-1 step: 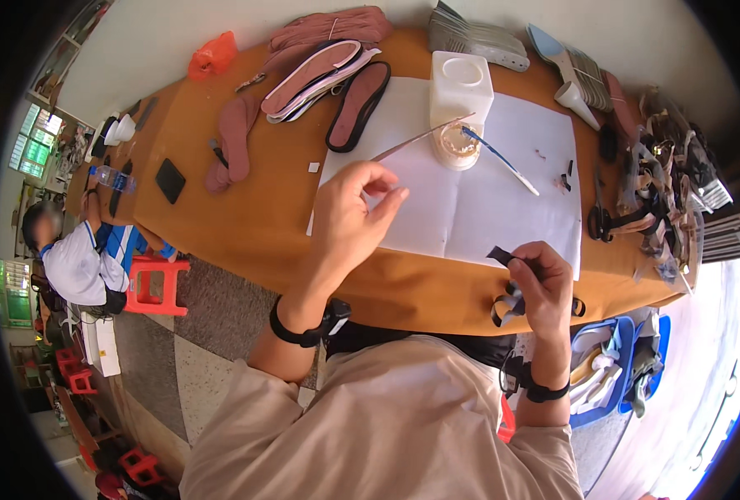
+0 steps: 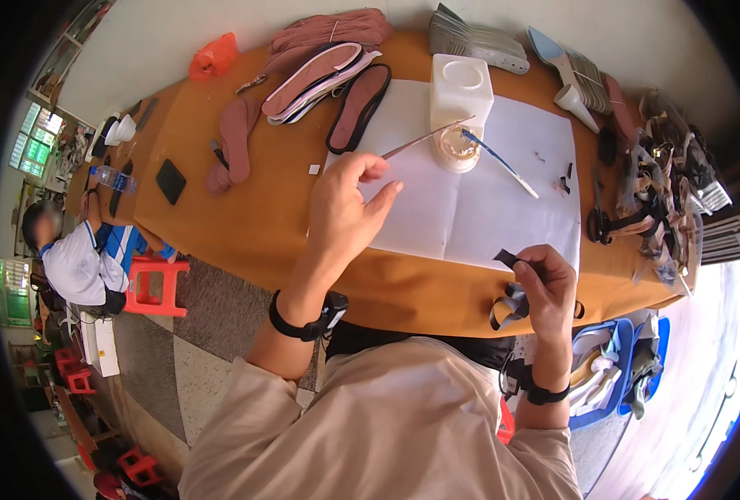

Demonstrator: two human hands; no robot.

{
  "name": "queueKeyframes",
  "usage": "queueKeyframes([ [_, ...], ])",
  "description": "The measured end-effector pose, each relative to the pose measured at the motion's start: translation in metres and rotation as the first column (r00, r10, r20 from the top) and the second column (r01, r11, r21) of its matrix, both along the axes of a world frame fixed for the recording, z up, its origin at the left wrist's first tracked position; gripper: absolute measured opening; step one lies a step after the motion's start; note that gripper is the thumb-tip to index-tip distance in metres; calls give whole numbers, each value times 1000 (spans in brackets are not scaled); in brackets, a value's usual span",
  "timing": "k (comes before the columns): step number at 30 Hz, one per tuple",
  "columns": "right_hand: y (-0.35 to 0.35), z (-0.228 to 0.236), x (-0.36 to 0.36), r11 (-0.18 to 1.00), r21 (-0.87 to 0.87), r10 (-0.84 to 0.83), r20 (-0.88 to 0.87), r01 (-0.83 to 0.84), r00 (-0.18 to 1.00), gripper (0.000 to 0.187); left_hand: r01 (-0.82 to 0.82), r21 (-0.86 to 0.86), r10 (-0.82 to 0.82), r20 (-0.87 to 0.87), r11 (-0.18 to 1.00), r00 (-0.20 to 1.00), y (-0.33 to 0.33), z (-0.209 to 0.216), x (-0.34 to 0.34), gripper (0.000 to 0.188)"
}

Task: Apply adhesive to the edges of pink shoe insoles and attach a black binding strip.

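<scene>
My left hand (image 2: 347,204) hovers over the left edge of the white paper sheet (image 2: 412,208), thumb and forefinger apart, nothing visible between them. Just beyond it a thin pinkish stick (image 2: 424,137) leans on the rim of a round pot (image 2: 457,158); its near end is hidden by my hand. A blue-and-white brush (image 2: 499,160) also rests on that pot, bristles inward. At the table's front edge my right hand (image 2: 549,283) pinches a dark flexible strip (image 2: 506,257), whose short end points left; grey-black loops (image 2: 512,308) hang below the hand.
A white square container (image 2: 462,83) stands behind the pot. Insoles (image 2: 358,108) and pink soles (image 2: 234,142) lie left, scissors (image 2: 599,218) and bagged straps (image 2: 662,183) right. Blue bins (image 2: 603,367) sit on the floor. A seated person (image 2: 78,262) is at the far left.
My left hand has shifted slightly up and to the left. My right hand has moved a little to the right, with the dark strip still pinched.
</scene>
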State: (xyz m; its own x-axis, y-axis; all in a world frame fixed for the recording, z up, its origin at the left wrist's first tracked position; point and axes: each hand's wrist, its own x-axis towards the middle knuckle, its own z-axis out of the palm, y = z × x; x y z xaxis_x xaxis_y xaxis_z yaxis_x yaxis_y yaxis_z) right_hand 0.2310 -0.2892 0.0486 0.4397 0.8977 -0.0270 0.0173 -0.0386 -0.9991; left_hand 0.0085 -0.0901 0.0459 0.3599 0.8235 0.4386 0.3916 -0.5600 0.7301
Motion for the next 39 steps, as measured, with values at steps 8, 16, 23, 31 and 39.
queueKeyframes([
  [8,-24,-9,9,999,15,-47,-42,47,998,2,51,278,37,-300,959,953,47,-21,25,43],
  [16,-27,-11,18,988,147,-61,36,55,998,3,31,245,62,-361,969,931,58,-26,37,35],
  [23,-24,-3,26,986,78,-147,-9,147,989,8,-31,165,62,-186,986,981,50,2,11,46],
  [31,-9,20,31,975,198,-110,40,100,993,10,71,-147,-93,-149,987,984,8,41,-13,55],
  [39,17,62,9,986,132,53,323,-100,945,12,299,71,-246,-406,952,880,-35,49,12,58],
])
